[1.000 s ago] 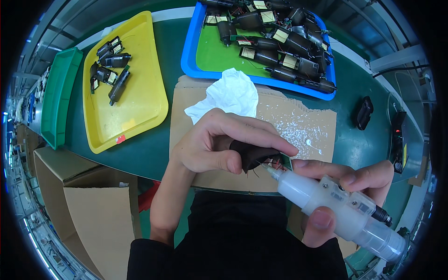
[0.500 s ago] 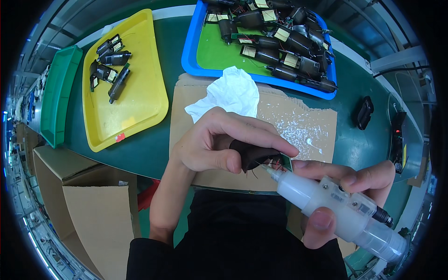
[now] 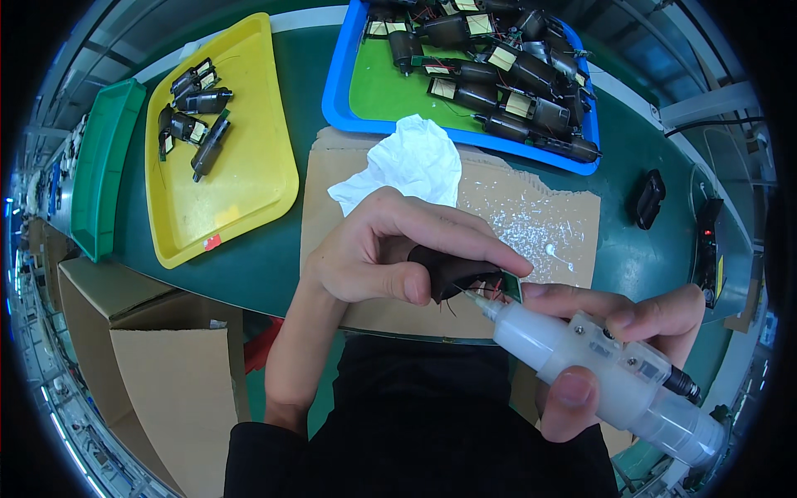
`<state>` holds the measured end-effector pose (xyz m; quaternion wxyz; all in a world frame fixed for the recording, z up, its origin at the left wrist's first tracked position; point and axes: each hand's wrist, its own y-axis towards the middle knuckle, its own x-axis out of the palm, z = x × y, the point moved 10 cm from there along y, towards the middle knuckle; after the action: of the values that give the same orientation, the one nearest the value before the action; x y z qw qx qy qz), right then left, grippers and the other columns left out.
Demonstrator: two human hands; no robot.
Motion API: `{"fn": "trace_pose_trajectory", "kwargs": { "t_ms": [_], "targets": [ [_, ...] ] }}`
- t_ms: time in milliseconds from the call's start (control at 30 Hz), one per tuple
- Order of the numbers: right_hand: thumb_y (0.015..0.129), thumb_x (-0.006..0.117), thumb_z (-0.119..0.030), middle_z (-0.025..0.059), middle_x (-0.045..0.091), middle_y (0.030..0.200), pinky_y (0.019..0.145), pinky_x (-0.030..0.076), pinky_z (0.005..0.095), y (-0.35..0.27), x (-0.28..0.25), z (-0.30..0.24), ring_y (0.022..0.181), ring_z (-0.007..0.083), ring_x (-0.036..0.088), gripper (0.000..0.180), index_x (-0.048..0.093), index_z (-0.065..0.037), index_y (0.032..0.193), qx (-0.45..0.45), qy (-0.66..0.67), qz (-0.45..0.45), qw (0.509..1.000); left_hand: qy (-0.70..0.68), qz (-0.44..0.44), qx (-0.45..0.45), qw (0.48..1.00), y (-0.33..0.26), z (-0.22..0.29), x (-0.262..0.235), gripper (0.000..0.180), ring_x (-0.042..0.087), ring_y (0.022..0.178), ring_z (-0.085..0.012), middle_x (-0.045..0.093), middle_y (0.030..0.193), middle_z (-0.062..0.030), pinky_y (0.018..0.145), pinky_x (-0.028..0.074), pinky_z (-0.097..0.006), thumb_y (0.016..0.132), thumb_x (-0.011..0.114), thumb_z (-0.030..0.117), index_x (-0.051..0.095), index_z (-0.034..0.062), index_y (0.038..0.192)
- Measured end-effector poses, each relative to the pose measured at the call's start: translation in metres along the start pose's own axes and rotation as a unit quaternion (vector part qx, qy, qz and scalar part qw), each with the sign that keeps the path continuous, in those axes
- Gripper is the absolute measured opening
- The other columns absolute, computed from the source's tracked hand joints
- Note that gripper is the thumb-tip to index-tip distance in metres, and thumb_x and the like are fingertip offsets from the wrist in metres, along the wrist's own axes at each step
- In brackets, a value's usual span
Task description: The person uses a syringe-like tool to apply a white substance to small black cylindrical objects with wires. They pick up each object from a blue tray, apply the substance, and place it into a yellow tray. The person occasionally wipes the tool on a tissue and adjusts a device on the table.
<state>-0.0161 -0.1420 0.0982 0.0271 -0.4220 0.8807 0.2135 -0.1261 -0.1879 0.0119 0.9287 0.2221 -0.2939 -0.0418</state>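
My left hand (image 3: 390, 253) is closed around a black housing (image 3: 448, 270) that has thin wires and a small green circuit board (image 3: 510, 287) at its end. In my right hand (image 3: 631, 332) lies a translucent glue syringe (image 3: 564, 353) filled with something white, with a clear clip and a black fitting on its side. The syringe's narrow tip points up and left into the opening of the housing, among the wires. Whether the tip touches anything inside is hard to see. Both hands are over the near part of a cardboard sheet (image 3: 332, 166).
White dabs spot the cardboard, and a crumpled white tissue (image 3: 411, 162) lies there. Beyond it a blue tray (image 3: 336, 100) holds several black housings. A yellow tray (image 3: 257, 191) with several more, a green bin (image 3: 104, 174), a cardboard box (image 3: 174, 365) and a black part (image 3: 650, 199) stand around.
Almost nothing differs. Both hands, the black housing and the syringe keep their places; the view has shifted very slightly.
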Motion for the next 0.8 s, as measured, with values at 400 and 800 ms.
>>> {"fn": "trace_pose_trajectory", "kwargs": {
  "t_ms": [400, 800],
  "targets": [
    [0.083, 0.061, -0.020, 0.0270, 0.062, 0.081, 0.064, 0.058, 0.0271, 0.0014, 0.0016, 0.0006, 0.069, 0.0275, 0.068, 0.044, 0.025, 0.004, 0.092, 0.002, 0.037, 0.024, 0.999, 0.019, 0.053, 0.000, 0.998, -0.0016, 0.0023, -0.0046, 0.072, 0.061, 0.074, -0.0272, 0.062, 0.088, -0.0255, 0.065, 0.047, -0.034, 0.078, 0.066, 0.050, 0.060, -0.0186, 0.100],
    [0.083, 0.062, -0.020, 0.0270, 0.063, 0.084, 0.065, 0.057, 0.0257, -0.0004, -0.0009, -0.0005, 0.070, 0.0260, 0.068, 0.044, 0.026, 0.002, 0.093, 0.030, 0.019, 0.048, 0.998, -0.032, -0.022, -0.015, 0.999, 0.0009, -0.0015, 0.0036, 0.062, 0.060, 0.099, -0.0281, 0.061, 0.109, -0.0242, 0.089, 0.045, -0.036, 0.079, 0.069, 0.037, 0.056, -0.0147, 0.111]
  ]
}}
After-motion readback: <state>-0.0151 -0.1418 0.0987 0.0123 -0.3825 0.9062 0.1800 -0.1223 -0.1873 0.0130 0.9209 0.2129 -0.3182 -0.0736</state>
